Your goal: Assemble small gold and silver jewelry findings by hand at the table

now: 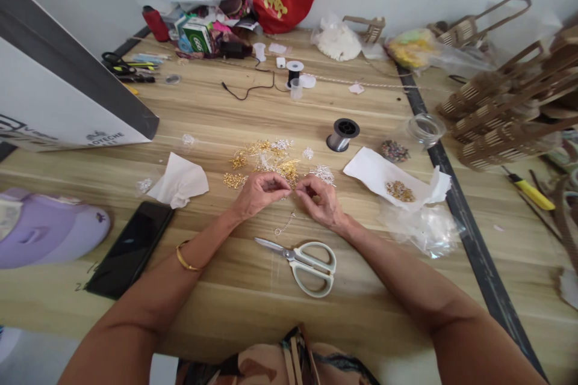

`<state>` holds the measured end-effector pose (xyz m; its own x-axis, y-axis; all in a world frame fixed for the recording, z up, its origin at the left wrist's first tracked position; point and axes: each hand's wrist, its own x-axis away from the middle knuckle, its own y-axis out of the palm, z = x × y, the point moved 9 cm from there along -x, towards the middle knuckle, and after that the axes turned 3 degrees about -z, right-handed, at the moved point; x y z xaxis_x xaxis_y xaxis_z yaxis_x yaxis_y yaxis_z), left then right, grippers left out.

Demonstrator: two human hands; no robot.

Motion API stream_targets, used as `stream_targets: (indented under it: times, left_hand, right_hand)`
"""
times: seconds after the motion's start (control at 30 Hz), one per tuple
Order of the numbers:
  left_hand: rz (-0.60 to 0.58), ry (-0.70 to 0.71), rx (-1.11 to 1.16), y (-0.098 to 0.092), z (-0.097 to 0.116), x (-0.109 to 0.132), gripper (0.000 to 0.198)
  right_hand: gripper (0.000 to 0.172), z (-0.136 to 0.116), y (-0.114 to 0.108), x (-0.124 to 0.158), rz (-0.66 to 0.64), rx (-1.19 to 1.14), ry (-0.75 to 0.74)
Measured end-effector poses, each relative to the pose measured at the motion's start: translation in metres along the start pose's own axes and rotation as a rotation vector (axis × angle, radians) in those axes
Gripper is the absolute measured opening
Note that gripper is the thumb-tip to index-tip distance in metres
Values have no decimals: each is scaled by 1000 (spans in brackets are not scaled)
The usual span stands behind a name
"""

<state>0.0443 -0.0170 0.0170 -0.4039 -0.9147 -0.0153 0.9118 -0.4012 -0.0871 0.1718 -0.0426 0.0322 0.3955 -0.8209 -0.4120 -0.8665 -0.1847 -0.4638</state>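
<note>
My left hand (264, 194) and my right hand (320, 200) meet over the middle of the table, fingertips almost touching. Each is closed in a pinch of thumb and forefinger; what lies between the fingertips is too small to make out. Just below them a thin silver chain (285, 224) with a ring at its end lies on the wood. Right behind my fingers spread gold beads (235, 180), a gold bundle (286, 167) and silver pin-like pieces (323, 174). Closer to me lie scissors (311, 264) with pale handles, blades pointing left.
Right of my hands, white paper (368, 171) carries small gold-brown pieces beside a clear plastic bag (424, 230). A wire spool (343, 134) and a clear jar (424, 129) stand behind. At left are crumpled paper (180, 180), a black phone (130, 249) and a large box (67, 84).
</note>
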Motion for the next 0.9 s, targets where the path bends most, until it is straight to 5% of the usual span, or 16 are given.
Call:
stream_targets:
  times: [0.9]
  left_hand:
    - [-33, 15, -35, 3, 0, -1, 16]
  right_hand:
    - [9, -3, 2, -1, -25, 21, -21]
